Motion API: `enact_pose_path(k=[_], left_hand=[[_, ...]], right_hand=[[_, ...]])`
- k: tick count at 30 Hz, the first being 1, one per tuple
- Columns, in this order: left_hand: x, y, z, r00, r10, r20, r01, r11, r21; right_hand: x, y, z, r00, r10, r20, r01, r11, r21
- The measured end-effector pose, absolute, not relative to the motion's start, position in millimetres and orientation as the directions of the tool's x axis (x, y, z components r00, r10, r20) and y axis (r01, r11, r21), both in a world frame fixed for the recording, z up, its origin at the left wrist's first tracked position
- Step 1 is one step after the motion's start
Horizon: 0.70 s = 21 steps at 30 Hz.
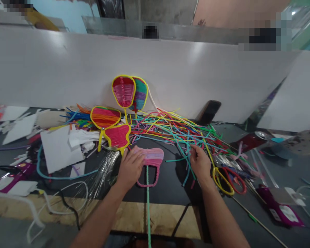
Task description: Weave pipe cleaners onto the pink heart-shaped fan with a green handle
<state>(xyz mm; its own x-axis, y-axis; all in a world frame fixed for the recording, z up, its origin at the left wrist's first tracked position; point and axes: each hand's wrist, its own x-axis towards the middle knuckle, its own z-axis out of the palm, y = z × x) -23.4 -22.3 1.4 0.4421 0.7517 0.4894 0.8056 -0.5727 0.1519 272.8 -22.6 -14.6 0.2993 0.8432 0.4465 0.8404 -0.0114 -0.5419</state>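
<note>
So your left hand [131, 166] is palm down, fingers stretched forward and side by side, lying over the left edge of the pink piece [155, 156]. Can't tell if your thumb is clamped on it from below. The piece pokes out just right of those fingers, top wrapped in pinks, with an open loop beneath. A mint stem [148, 206] runs from it down between your forearms.

Your right hand [200, 164] is well off to the right of the piece, forearm angled in, fingers curled with thumb and index tips near each other at the turquoise stems [184, 159]. Can't tell if they're pinching one. Scissors [217, 182] lie right beside that wrist, and the big colourful stem pile [167, 127] spreads out beyond both hands.
</note>
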Motion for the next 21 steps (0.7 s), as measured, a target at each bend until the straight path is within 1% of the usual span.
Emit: enact_pose_path(k=[3,6,9,11,15,17,19,21], left_hand=[[-10.4,-31.2,0.3,0.584,0.723,0.369,0.741,-0.660,0.123],[-5.1,-37.5,-3.1,0.628,0.717,0.304,0.721,-0.682,0.119],[-4.9,-39.7,-8.9,0.629,0.726,0.278,0.728,-0.676,0.115],[-5.6,-39.8,-12.7,0.626,0.730,0.273,0.733,-0.671,0.111],[-7.2,-39.6,-17.6,0.634,0.722,0.278,0.729,-0.678,0.098],[-8.5,-39.6,-19.0,0.648,0.713,0.269,0.721,-0.688,0.086],[-9.9,-39.4,-20.6,0.661,0.709,0.246,0.716,-0.694,0.074],[-11.0,-39.1,-22.4,0.675,0.705,0.219,0.711,-0.700,0.060]], right_hand=[[278.2,-21.9,-14.0,0.308,0.848,0.430,0.884,-0.088,-0.459],[280.9,-21.8,-13.5,0.301,0.864,0.404,0.896,-0.111,-0.430],[282.2,-21.1,-15.4,0.290,0.858,0.424,0.883,-0.068,-0.465],[282.8,-20.6,-18.3,0.266,0.851,0.453,0.887,-0.032,-0.461],[283.4,-21.2,-23.6,0.159,0.852,0.499,0.947,0.012,-0.322],[283.0,-19.8,-21.7,0.126,0.839,0.529,0.956,0.040,-0.290],[281.7,-12.5,-14.0,0.089,0.847,0.523,0.942,0.099,-0.321],[279.6,4.2,-1.2,0.051,0.897,0.439,0.906,0.144,-0.399]])
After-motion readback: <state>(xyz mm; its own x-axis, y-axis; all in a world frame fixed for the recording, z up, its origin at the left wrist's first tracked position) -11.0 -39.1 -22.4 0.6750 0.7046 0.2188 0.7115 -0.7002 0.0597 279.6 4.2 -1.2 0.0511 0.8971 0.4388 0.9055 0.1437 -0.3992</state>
